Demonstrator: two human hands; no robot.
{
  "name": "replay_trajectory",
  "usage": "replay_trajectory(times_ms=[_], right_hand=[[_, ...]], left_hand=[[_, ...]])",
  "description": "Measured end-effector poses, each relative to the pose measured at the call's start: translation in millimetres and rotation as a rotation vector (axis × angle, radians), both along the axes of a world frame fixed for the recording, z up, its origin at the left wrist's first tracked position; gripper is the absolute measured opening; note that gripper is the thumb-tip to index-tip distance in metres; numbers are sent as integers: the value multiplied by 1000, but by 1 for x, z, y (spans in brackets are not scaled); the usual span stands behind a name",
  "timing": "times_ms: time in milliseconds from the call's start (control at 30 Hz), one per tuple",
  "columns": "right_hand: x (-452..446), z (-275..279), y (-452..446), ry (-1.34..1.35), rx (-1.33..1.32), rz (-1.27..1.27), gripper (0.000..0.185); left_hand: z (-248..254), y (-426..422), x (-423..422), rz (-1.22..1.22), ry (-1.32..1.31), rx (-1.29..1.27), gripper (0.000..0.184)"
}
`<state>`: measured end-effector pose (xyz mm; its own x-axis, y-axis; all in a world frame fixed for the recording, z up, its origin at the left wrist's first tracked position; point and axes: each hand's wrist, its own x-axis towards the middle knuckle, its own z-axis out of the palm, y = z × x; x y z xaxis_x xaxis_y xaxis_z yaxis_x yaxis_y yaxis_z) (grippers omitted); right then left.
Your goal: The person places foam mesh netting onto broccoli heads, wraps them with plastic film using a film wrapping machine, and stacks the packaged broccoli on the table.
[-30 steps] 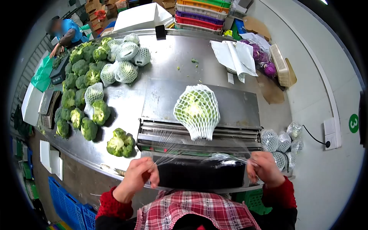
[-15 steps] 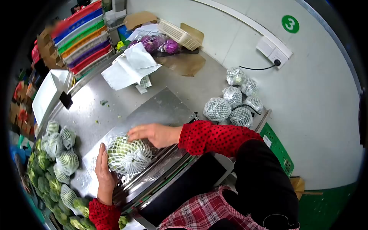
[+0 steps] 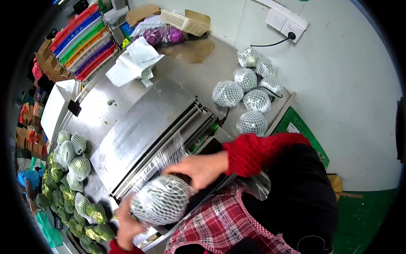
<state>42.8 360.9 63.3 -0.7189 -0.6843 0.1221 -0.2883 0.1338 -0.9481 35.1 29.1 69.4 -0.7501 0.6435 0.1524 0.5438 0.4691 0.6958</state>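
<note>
Left hand [image 3: 128,222] and right hand [image 3: 199,169] curve around opposite sides of netted vegetable [image 3: 163,201], gripping it between them, near plaid apron [image 3: 215,213] and metal wrapping machine [image 3: 144,127]. White label [image 3: 292,128] on green crate [image 3: 308,135]: writing too small to read.

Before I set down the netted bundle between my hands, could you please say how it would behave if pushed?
The netted bundle looks rounded, so it would probably roll or wobble. Its mesh looks thick and padded, so the surface should yield slightly when pressed. Its glossy look suggests that it may be somewhat slippery.
</note>
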Motion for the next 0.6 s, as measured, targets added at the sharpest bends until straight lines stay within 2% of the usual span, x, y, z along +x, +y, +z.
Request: replay_trajectory(times_ms=[33, 67, 100, 133, 167, 200, 233, 267, 300, 333, 367, 400, 467, 500, 533, 567, 600], right_hand=[[26, -17, -1, -35, 15, -20, 64], [44, -31, 1, -64, 30, -39, 58], [54, -35, 4, -458, 38, -57, 53], [64, -37, 8, -855, 47, -75, 51], [79, -47, 9, -1009, -34, -182, 53], [94, -51, 15, -1165, -293, -201, 58], [108, -59, 17, -1128, -307, -284, 52], [117, -57, 17, -1086, -309, -362, 47], [132, -48, 11, -897, -532, -431, 29], [137, -61, 6, -599, -337, -444, 17], [137, -72, 1, -353, -251, -548, 16], [134, -82, -4, -99, -161, -645, 18], [124, -74, -1, -541, -249, -863, 25], [128, -64, 9, -606, -216, -856, 27], [137, -56, 21, -670, -183, -845, 30], [154, -63, 25, -738, -98, -882, 34], [171, -75, 32, -769, -45, -880, 36]], left_hand=[[-8, 8, 27, 57, -321, 16, 75], [-31, 11, 55, 157, -674, 302, 78], [-64, -15, 81, 259, -974, 345, 79], [-59, 7, 97, 445, -1098, 408, 73], [-70, -1, 111, 397, -1355, 718, 65], [-80, -10, 124, 335, -1600, 1037, 58], [-52, 10, 130, 433, -1484, 1077, 39], [-60, 9, 138, 441, -1486, 1085, 39], [-76, 8, 147, 530, -1295, 1015, 34], [-84, 6, 156, 615, -1109, 929, 32], [-78, 20, 157, 952, -956, 793, 37], [-67, 33, 156, 1151, -911, 804, 38], [-52, 28, 166, 1175, -700, 711, 40], [-36, 23, 171, 1368, -905, 909, 40], [-11, 41, 180, 1413, -777, 913, 39], [-34, 23, 191, 1444, -844, 790, 34], [-90, -11, 207, 1457, -993, 517, 30]])
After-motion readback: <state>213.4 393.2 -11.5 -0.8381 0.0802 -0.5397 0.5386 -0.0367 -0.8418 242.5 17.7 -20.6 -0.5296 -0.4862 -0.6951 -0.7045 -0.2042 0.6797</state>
